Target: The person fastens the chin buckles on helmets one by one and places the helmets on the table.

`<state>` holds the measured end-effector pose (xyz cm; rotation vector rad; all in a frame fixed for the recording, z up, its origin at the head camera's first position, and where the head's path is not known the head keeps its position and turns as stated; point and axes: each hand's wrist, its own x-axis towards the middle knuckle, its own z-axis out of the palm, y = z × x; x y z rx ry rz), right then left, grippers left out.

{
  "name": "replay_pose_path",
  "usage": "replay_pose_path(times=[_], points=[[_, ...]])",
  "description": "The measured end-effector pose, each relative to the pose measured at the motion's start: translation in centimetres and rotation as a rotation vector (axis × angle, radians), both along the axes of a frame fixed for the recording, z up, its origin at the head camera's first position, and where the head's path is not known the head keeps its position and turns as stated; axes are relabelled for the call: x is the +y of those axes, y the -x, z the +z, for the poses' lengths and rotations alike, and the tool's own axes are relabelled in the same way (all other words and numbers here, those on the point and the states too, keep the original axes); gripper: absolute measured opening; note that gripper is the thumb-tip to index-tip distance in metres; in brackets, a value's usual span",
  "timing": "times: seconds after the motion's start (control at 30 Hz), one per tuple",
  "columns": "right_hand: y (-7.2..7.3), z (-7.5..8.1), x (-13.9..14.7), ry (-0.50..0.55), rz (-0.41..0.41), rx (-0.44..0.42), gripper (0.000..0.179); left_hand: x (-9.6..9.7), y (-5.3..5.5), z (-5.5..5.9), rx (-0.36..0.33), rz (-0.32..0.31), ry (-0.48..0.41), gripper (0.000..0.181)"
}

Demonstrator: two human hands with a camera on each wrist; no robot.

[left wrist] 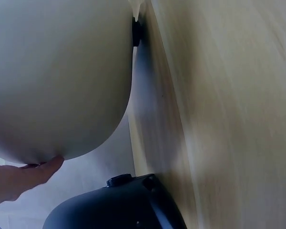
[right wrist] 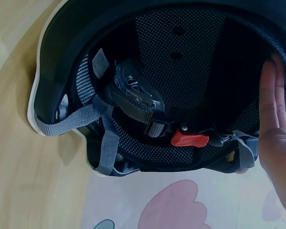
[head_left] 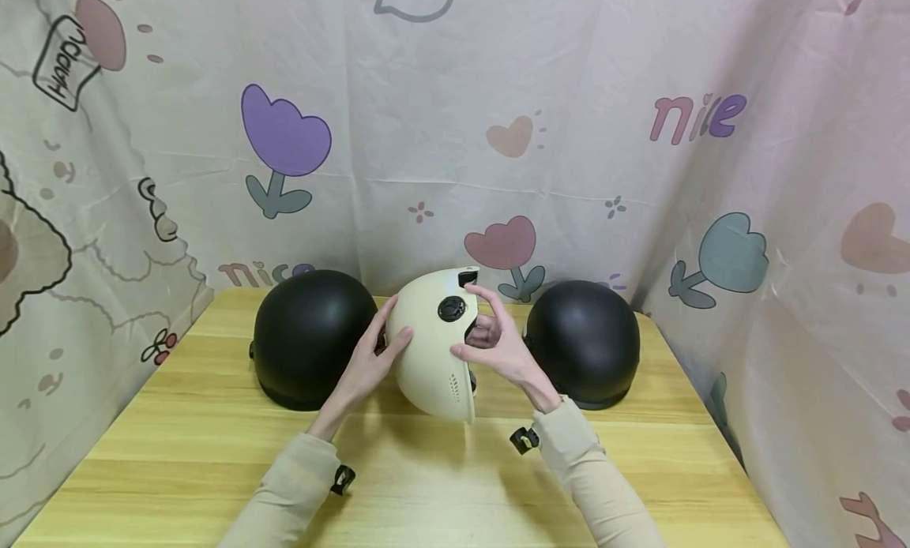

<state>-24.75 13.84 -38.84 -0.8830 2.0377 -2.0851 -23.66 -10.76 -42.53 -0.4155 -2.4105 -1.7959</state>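
Observation:
A cream helmet [head_left: 426, 366] is tipped on its side between my hands, its crown to the left and its opening to the right. My left hand [head_left: 364, 369] holds the crown, thumb on the near side and fingers round the back. At the rim my right hand [head_left: 506, 349] grips, thumb outside and other fingers inside the shell. A black round vent [head_left: 452, 309] shows on the shell. The right wrist view looks into the dark padded liner [right wrist: 181, 57], with a grey strap [right wrist: 71, 120] and a red buckle piece [right wrist: 189, 139].
One black helmet [head_left: 309, 339] sits on the wooden table [head_left: 412, 493] left of my hands, another black helmet [head_left: 586, 343] on the right. A patterned curtain [head_left: 426, 121] hangs behind and along both sides. Each sleeve has a small black clip [head_left: 524, 440] near it.

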Motion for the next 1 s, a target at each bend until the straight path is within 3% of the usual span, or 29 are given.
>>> replay_pose_path(times=[0.4, 1.0], points=[[-0.3, -0.2, -0.2, 0.052, 0.001, -0.029, 0.093, -0.6, -0.1, 1.0, 0.003, 0.067, 0.013, 0.065], [-0.3, 0.0, 1.1, 0.059, 0.053, -0.14, 0.095, 0.3, 0.2, 1.1, -0.017, 0.068, 0.038, 0.071]])
